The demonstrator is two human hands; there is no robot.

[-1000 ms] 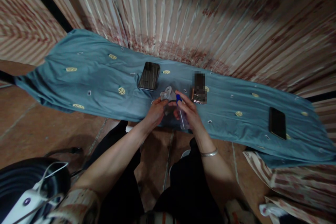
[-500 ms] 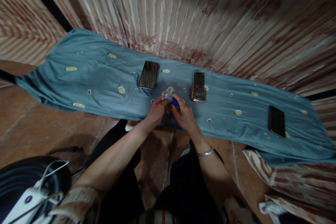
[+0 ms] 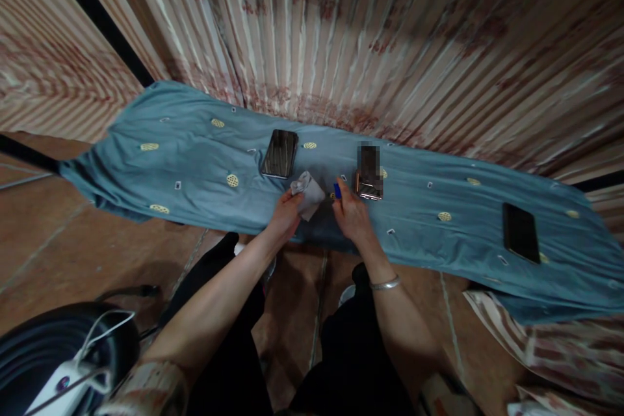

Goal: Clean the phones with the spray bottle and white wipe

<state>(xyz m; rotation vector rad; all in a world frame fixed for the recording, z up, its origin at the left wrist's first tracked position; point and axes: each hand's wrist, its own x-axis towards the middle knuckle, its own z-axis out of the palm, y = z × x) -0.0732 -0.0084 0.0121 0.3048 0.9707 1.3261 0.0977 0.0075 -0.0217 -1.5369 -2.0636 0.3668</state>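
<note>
My left hand (image 3: 285,214) is closed on a light grey cloth (image 3: 310,196), which hangs partly unfolded toward the right. In my right hand (image 3: 353,214) is a small blue object (image 3: 337,190); only a bit of it shows between the fingers, so its kind is unclear. The hands are apart, both above the front half of the blue-green sheet (image 3: 273,201). Just beyond the left hand lies a dark smartphone (image 3: 279,153). A second phone (image 3: 369,191), partly blurred out by pixels, rests close beyond the right hand.
Farther right on the sheet lies a third dark phone (image 3: 521,233). A pleated, patterned curtain (image 3: 302,45) hangs behind. Dark poles stand at the left. On the tiled floor (image 3: 53,253), lower left, are a black coil (image 3: 19,344) and a white device (image 3: 61,385) with a cable.
My hands have moved apart. The cloth, bunched between both hands before, now opens out from my left hand alone. My right hand has shifted right with the blue object. The view has tilted slightly.
</note>
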